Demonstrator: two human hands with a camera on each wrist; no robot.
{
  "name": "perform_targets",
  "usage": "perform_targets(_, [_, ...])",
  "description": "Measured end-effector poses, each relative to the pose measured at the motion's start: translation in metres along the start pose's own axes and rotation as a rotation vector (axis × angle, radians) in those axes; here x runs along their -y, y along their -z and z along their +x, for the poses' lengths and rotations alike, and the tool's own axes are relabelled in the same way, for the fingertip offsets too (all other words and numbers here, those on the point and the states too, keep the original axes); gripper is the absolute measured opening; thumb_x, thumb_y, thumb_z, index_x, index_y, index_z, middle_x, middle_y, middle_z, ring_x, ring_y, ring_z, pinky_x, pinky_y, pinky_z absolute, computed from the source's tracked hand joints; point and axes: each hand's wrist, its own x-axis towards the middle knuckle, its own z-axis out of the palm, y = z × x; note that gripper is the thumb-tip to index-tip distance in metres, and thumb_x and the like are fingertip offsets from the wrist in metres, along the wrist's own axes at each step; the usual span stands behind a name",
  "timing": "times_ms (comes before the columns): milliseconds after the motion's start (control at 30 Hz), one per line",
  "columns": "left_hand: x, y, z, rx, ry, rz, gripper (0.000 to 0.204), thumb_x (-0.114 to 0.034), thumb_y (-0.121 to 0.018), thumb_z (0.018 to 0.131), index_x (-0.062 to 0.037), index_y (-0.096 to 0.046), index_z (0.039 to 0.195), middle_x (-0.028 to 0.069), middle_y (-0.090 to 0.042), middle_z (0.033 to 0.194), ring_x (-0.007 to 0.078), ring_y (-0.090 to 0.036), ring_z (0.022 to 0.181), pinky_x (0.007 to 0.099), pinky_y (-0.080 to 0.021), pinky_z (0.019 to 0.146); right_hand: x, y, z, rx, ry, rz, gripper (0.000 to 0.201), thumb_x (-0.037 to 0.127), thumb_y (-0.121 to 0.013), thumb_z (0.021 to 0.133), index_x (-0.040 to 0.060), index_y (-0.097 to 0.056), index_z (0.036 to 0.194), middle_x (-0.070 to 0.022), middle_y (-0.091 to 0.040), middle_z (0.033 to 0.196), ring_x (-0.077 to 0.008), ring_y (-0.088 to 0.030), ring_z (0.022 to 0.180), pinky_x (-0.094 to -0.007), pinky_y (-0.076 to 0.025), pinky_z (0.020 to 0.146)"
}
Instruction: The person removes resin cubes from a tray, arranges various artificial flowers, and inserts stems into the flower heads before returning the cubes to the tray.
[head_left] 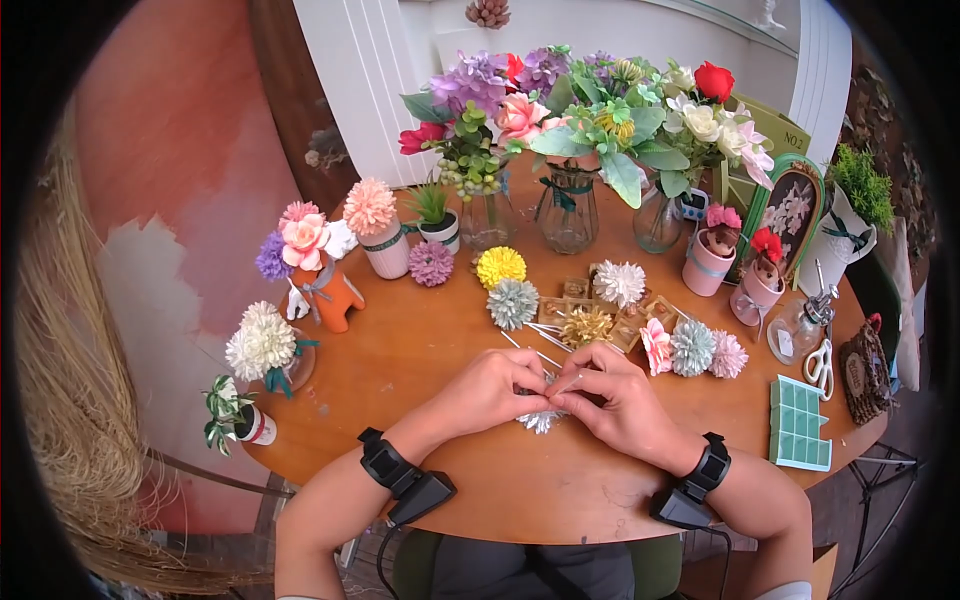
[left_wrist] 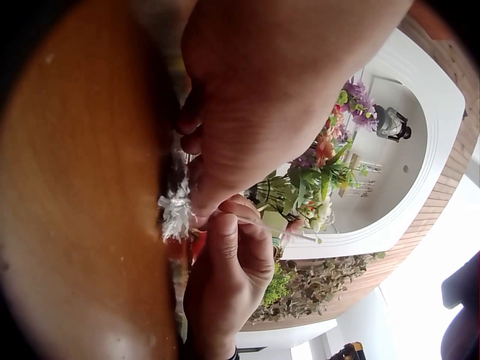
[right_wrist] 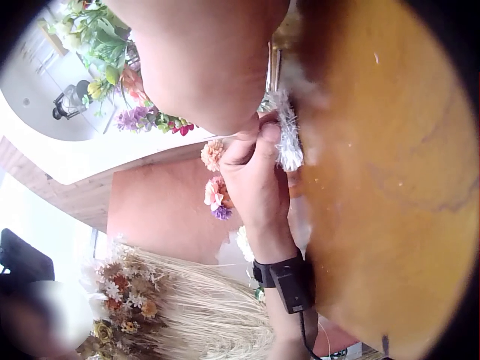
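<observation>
Both hands meet above the front middle of the table. A silvery, shredded-petal flower (head_left: 540,421) shows just below the fingertips, petals spread downward close over the wood. My left hand (head_left: 500,388) has its fingers curled, thumb and fingertips pinching at the back of this flower (right_wrist: 289,139). My right hand (head_left: 618,402) touches the left fingertips. Between its thumb and forefinger it pinches a thin, pale, see-through strip (left_wrist: 281,229), whose free end sticks out past the knuckles in the left wrist view. The fingers hide where strip and flower come together.
Several pompom flowers, among them a yellow one (head_left: 501,267), surround a wooden compartment tray (head_left: 628,330) and white sticks (head_left: 548,340) beyond the hands. Glass vases (head_left: 568,215) with bouquets stand behind. At right are scissors (head_left: 819,370), a spray bottle (head_left: 803,325) and a mint compartment box (head_left: 799,424).
</observation>
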Motion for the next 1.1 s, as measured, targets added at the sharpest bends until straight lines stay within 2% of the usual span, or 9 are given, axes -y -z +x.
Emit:
perform_targets(100, [0.0,0.0,0.0,0.002,0.015,-0.006,0.012,-0.009,-0.077,0.081,0.0,-0.073,0.088,0.0032,-0.061,0.083,0.0132,-0.058,0.074,0.0283,-0.047,0.065,-0.001,-0.001,0.001,-0.033,0.067,-0.004,0.01,0.005,-0.075,0.081,0.005,-0.073,0.091,-0.0086,-0.06,0.095,-0.0251,-0.059,0.087,-0.0339,-0.05,0.071])
perform_targets(667, [0.001,0.002,0.002,0.031,0.098,-0.06,0.017,-0.016,-0.079,0.082,-0.0003,-0.072,0.085,0.0012,-0.062,0.088,0.0113,-0.057,0.077,0.026,-0.046,0.066,-0.004,-0.007,0.001,-0.053,0.036,-0.007,0.009,0.004,-0.073,0.082,0.003,-0.072,0.091,-0.0095,-0.059,0.091,-0.0255,-0.06,0.083,-0.0348,-0.051,0.07])
perform_targets(733, [0.002,0.004,0.002,0.087,0.065,0.06,0.026,-0.016,-0.081,0.081,-0.0026,-0.071,0.1,0.0025,-0.062,0.099,0.0109,-0.056,0.082,0.025,-0.046,0.068,-0.005,-0.007,0.001,-0.064,0.047,0.011,0.008,0.004,-0.072,0.083,0.0025,-0.071,0.091,-0.0093,-0.059,0.089,-0.024,-0.06,0.08,-0.0341,-0.05,0.069])
perform_targets(767, [-0.002,0.006,0.0,0.085,0.066,0.07,0.026,-0.016,-0.081,0.081,-0.0026,-0.071,0.1,0.0025,-0.062,0.099,0.0109,-0.056,0.082,0.025,-0.046,0.068,-0.006,-0.006,0.002,-0.091,-0.041,0.081,0.007,0.005,-0.071,0.085,0.0016,-0.07,0.091,-0.0093,-0.06,0.089,-0.0217,-0.061,0.078,-0.0328,-0.05,0.068])
perform_targets(833, [-0.015,0.009,-0.003,0.01,-0.003,0.016,0.045,-0.017,-0.083,0.079,-0.0052,-0.064,0.118,0.0046,-0.059,0.111,0.0124,-0.058,0.093,0.0259,-0.049,0.075,-0.015,-0.011,0.004,-0.197,-0.131,0.219,0.008,0.007,-0.068,0.091,-0.0002,-0.066,0.095,-0.007,-0.062,0.085,-0.0129,-0.06,0.07,-0.0277,-0.049,0.064])
perform_targets(867, [-0.012,0.009,-0.002,0.003,-0.001,0.026,0.045,-0.017,-0.083,0.079,-0.0052,-0.064,0.118,0.0046,-0.059,0.111,0.0124,-0.058,0.093,0.0259,-0.049,0.075,-0.017,-0.013,0.002,-0.194,-0.12,0.225,0.008,0.007,-0.068,0.091,-0.0002,-0.066,0.095,-0.007,-0.062,0.085,-0.0129,-0.06,0.07,-0.0277,-0.049,0.064])
perform_targets(933, [-0.003,0.007,0.002,-0.041,-0.273,0.108,0.053,-0.016,-0.083,0.079,-0.007,-0.058,0.126,0.0067,-0.056,0.122,0.0148,-0.058,0.103,0.0278,-0.051,0.081,-0.012,-0.012,0.001,-0.198,-0.322,0.526,0.011,0.008,-0.067,0.093,-0.0007,-0.065,0.1,-0.0049,-0.065,0.083,-0.0099,-0.06,0.07,-0.0253,-0.05,0.064])
perform_targets(967, [-0.008,0.004,0.001,-0.063,-0.126,0.04,0.04,-0.014,-0.08,0.082,-0.0052,-0.063,0.117,0.0061,-0.061,0.117,0.0175,-0.061,0.105,0.0296,-0.051,0.085,-0.009,-0.01,0.002,-0.183,-0.302,0.448,0.014,0.009,-0.068,0.093,-0.0007,-0.064,0.102,-0.0031,-0.066,0.08,-0.0076,-0.06,0.07,-0.0238,-0.051,0.065])
perform_targets(1100, [-0.019,0.016,-0.002,-0.097,0.056,-0.025,0.02,-0.01,-0.075,0.087,-0.0016,-0.068,0.103,0.0032,-0.069,0.098,0.0123,-0.065,0.09,0.0277,-0.052,0.08,-0.021,-0.014,0.004,-0.186,-0.277,0.41,0.023,0.011,-0.069,0.092,-0.0003,-0.062,0.111,-0.0034,-0.065,0.086,-0.0076,-0.059,0.068,-0.024,-0.05,0.063])
